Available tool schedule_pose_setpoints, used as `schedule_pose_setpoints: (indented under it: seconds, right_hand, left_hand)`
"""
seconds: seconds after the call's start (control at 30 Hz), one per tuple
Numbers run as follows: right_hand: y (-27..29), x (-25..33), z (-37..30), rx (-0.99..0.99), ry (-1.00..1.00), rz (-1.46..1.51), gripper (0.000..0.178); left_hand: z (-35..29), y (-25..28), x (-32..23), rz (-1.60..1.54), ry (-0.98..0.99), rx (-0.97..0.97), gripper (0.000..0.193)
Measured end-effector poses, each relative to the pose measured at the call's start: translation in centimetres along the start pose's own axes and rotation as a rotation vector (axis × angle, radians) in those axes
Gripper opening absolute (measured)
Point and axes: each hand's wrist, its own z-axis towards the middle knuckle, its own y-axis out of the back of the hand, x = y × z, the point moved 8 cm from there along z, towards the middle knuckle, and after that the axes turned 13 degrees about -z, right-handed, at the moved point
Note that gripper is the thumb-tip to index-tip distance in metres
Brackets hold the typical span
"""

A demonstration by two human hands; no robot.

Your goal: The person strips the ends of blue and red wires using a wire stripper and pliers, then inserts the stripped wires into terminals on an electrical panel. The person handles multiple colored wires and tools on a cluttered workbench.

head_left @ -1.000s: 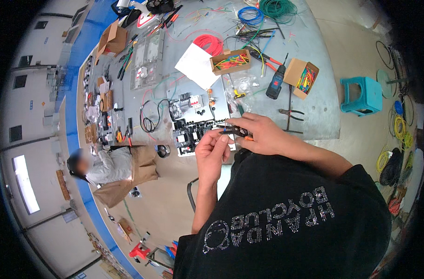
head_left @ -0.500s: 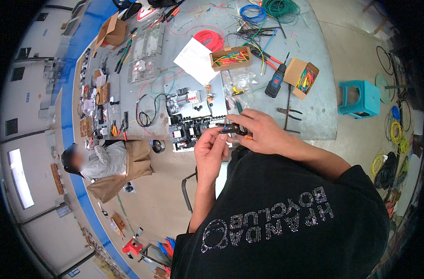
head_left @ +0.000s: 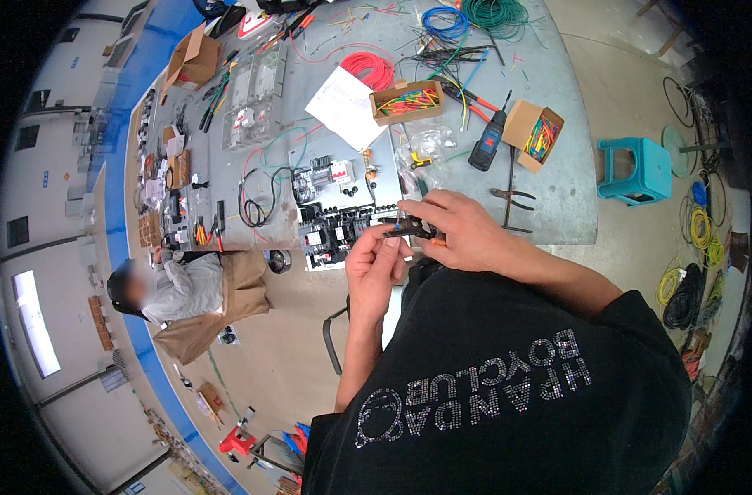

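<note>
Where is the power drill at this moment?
In the head view, the power drill lies on the table's right part, just left of the right-hand cardboard box.

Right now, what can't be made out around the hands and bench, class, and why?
All in the head view:
- Handles of the black hand tool: mostly covered by the right hand.
- What the left hand pinches: too small, partly behind its own fingers.
- Print on the white sheet: too small to read.
- Green wire coil: cut off by the top edge.
</note>
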Motion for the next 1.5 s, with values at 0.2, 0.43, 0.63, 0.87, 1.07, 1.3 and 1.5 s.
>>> schedule_pose_setpoints:
  seconds: [0.2, 0.43, 0.63, 0.87, 1.07, 1.3, 1.5]
  right_hand:
    - [-0.6, 0.2, 0.3, 0.059, -0.018, -0.001, 0.057]
    - [-1.0, 0.1, 0.6, 0.068, -0.015, 0.011, 0.054]
    - [-0.6, 0.4, 1.0, 0.071, -0.027, 0.057, 0.052]
    - [-0.8, 0.3, 1.2, 0.089, -0.044, 0.045, 0.055]
    - [-1.8, -0.8, 0.6, 0.044, -0.033, -0.002, 0.057]
    - [-2.8, -1.9, 1.2, -0.021, -0.03, 0.146, 0.046]
    - [6.4, -24.8, -1.2, -0.63, -0.771, 0.771, 0.039]
  left_hand:
    - [-0.1, 0.4, -0.3, -0.007, -0.008, 0.007, 0.018]
    - [0.0, 0.5, -0.6, -0.01, -0.01, 0.003, 0.014]
    - [0.0, 0.5, -0.8, -0.001, -0.003, 0.021, 0.012]
    - [0.1, 0.5, -1.1, 0.021, 0.002, 0.025, 0.01]
    - [0.1, 0.3, -0.6, 0.006, 0.079, -0.015, 0.012]
    - [0.2, 0.3, -0.8, 0.109, 0.049, 0.005, 0.013]
    - [-2.5, 2.2, -0.5, 0.779, -0.083, -0.042, 0.016]
